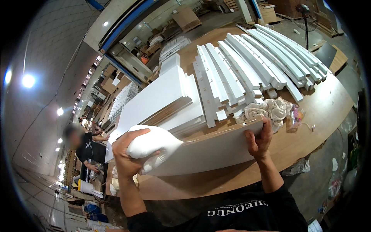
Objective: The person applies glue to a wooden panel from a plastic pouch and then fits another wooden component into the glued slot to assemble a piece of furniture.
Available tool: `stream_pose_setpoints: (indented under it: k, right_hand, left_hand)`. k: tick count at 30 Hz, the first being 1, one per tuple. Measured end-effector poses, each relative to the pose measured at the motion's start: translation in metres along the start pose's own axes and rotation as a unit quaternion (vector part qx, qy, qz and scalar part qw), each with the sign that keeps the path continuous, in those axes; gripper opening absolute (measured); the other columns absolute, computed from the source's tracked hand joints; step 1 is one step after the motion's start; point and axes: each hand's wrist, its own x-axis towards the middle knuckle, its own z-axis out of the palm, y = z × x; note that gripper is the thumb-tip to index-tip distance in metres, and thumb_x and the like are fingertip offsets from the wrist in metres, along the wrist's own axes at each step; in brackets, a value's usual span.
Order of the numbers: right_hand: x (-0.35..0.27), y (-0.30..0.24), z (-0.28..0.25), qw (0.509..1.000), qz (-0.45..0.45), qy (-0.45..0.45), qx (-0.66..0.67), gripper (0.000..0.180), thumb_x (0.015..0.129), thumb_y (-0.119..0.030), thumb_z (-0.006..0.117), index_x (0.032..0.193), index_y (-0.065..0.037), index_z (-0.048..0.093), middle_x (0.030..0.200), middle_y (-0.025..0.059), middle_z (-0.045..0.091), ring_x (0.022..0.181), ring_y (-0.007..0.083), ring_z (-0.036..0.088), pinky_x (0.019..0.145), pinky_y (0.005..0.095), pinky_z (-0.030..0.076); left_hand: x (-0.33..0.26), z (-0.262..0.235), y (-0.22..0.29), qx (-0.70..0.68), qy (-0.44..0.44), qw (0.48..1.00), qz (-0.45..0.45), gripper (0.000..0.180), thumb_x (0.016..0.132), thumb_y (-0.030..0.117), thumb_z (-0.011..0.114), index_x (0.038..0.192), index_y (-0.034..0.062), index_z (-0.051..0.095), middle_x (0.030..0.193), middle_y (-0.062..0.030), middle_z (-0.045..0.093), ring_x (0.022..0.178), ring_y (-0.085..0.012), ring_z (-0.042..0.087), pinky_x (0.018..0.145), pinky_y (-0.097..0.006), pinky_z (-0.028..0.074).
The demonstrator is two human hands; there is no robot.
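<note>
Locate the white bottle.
In the head view, left of centre: the white bottle is in the left hand, tip at the upper edge of the held panel.

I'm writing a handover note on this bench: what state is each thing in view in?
Bottle: tipped sideways
Board: held narrow edge up
Left hand: closed around the bottle
Right hand: gripping one end of the board
Cloth: crumpled
White strips: laid side by side, some stacked
White panels: stacked flat
Ceiling light: lit
Fan: upright; running or not, can't tell
</note>
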Motion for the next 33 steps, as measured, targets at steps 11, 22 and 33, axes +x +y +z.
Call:
stream_pose_setpoints:
  k: [11, 22, 33]
  right_hand:
    - [-0.008, 0.004, 0.009, 0.998, 0.035, 0.042, -0.030, 0.038, 0.077, -0.021, 0.057, 0.104, 0.004, 0.048, 0.086, 0.0143, 0.050, 0.075, 0.0263, 0.051, 0.067, 0.0342, 0.042]
    - [-0.006, -0.001, 0.017, 0.994, 0.012, 0.090, -0.060, 0.030, 0.080, -0.020, 0.052, 0.100, 0.002, 0.049, 0.086, 0.0106, 0.049, 0.078, 0.0203, 0.048, 0.071, 0.0302, 0.040]
    - [-0.013, 0.008, 0.021, 0.984, -0.013, 0.154, -0.091, 0.029, 0.082, -0.016, 0.047, 0.103, 0.004, 0.047, 0.089, 0.0106, 0.047, 0.081, 0.0192, 0.046, 0.071, 0.0295, 0.039]
  left_hand:
    - [-0.012, -0.026, -0.027, 0.016, -0.009, 1.000, 0.002, 0.051, 0.048, 0.009, 0.086, 0.094, 0.0005, 0.066, 0.086, -0.0103, 0.066, 0.078, -0.0176, 0.064, 0.071, -0.028, 0.050]
    - [-0.027, -0.055, -0.050, 0.081, -0.008, 0.997, 0.019, 0.049, 0.049, 0.009, 0.085, 0.093, 0.0008, 0.066, 0.087, -0.0104, 0.067, 0.078, -0.0169, 0.064, 0.070, -0.028, 0.051]
    - [-0.045, -0.083, -0.070, 0.069, -0.001, 0.997, -0.038, 0.047, 0.050, 0.011, 0.085, 0.092, 0.0009, 0.067, 0.086, -0.0107, 0.067, 0.078, -0.0175, 0.065, 0.071, -0.028, 0.051]
